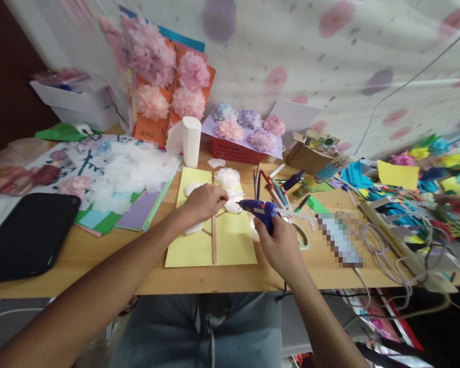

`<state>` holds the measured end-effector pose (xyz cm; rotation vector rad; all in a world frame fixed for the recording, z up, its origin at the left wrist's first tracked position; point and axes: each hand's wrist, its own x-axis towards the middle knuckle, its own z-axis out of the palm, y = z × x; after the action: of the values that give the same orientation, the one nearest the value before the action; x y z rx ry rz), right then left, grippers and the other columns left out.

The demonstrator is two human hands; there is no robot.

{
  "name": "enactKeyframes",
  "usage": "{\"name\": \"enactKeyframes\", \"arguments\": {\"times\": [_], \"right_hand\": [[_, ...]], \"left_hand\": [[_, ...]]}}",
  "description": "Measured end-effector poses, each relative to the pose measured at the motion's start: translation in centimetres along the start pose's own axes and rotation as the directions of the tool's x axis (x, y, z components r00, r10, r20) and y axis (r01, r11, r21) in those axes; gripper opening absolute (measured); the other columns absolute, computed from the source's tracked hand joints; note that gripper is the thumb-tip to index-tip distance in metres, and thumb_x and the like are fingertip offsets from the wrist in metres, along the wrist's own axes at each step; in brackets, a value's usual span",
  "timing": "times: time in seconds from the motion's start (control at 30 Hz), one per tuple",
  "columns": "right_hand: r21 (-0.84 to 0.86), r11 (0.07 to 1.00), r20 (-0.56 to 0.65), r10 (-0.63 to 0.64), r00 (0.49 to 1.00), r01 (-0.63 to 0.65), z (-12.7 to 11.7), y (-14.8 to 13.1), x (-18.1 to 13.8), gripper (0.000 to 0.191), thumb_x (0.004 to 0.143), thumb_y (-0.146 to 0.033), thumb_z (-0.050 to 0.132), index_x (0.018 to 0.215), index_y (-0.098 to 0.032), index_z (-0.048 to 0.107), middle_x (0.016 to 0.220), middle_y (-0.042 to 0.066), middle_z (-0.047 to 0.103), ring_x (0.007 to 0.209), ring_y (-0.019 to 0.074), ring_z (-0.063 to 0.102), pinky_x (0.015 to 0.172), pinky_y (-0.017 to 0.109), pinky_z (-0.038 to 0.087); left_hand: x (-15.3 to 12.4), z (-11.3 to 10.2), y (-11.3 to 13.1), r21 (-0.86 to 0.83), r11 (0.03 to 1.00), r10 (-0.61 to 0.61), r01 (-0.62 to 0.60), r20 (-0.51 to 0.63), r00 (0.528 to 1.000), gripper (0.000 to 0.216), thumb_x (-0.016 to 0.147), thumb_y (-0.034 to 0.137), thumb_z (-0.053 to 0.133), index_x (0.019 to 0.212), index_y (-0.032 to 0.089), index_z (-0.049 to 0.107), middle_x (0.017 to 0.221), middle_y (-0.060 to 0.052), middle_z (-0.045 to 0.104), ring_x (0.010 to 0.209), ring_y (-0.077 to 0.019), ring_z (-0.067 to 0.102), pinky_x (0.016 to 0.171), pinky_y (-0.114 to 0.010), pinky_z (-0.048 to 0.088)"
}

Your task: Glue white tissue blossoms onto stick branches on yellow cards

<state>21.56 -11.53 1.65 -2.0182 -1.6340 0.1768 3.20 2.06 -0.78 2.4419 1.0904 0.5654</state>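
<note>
A yellow paper sheet lies on the wooden table in front of me. A wooden stick runs down its middle, with white tissue puffs at the top. My left hand is closed, pinching a white tissue puff over the sheet's upper part. My right hand grips a blue glue gun, nozzle pointing left toward the puffs by my left fingers.
A black tray sits at the left edge. Coloured paper and white tissue lie behind it, a white roll and a red basket further back. Pens, scissors, cables and paper scraps crowd the right.
</note>
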Motion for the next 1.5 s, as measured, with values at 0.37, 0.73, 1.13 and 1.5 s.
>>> {"name": "enactKeyframes", "arguments": {"times": [0.37,0.73,1.13,1.5], "right_hand": [[-0.129,0.987,0.052,-0.087,0.995,0.093,1.2,-0.2,0.6,0.025,0.093,-0.036,0.045,0.085,-0.02,0.061,0.074,0.01,0.07,0.067,0.0254,0.064,0.06,0.031,0.036],[-0.215,0.972,0.083,-0.075,0.994,0.091,1.2,-0.3,0.4,0.026,0.094,-0.036,0.045,0.086,-0.017,0.062,0.074,0.012,0.07,0.068,0.0259,0.065,0.061,0.031,0.036],[-0.203,0.975,0.061,-0.08,0.995,0.091,1.2,-0.3,0.5,0.026,0.095,-0.034,0.045,0.086,-0.018,0.064,0.076,0.011,0.071,0.067,0.0253,0.065,0.06,0.031,0.035],[-0.205,0.975,0.122,-0.057,0.991,0.081,1.1,-0.5,0.2,0.028,0.094,-0.036,0.044,0.086,-0.017,0.063,0.077,0.014,0.072,0.069,0.0265,0.066,0.06,0.031,0.035]], "left_hand": [[0.0,-0.1,0.0,0.031,0.999,0.006,-0.006,0.015,1.0,0.024,0.086,0.016,0.057,0.093,0.02,0.08,0.095,-0.006,0.08,0.087,-0.0219,0.071,0.073,-0.029,0.048],[0.1,-0.1,0.1,0.04,0.999,0.0,-0.001,0.019,1.0,0.023,0.087,0.016,0.058,0.092,0.02,0.08,0.093,-0.006,0.08,0.084,-0.0214,0.071,0.071,-0.028,0.047],[0.0,-0.2,0.1,0.035,0.999,-0.006,0.005,0.019,1.0,0.023,0.087,0.017,0.058,0.093,0.021,0.08,0.094,-0.006,0.08,0.085,-0.0214,0.071,0.071,-0.028,0.048],[0.1,0.2,-0.3,0.036,0.999,0.011,-0.011,0.013,1.0,0.023,0.087,0.017,0.058,0.092,0.02,0.08,0.094,-0.006,0.08,0.085,-0.0213,0.071,0.071,-0.028,0.047]]}}
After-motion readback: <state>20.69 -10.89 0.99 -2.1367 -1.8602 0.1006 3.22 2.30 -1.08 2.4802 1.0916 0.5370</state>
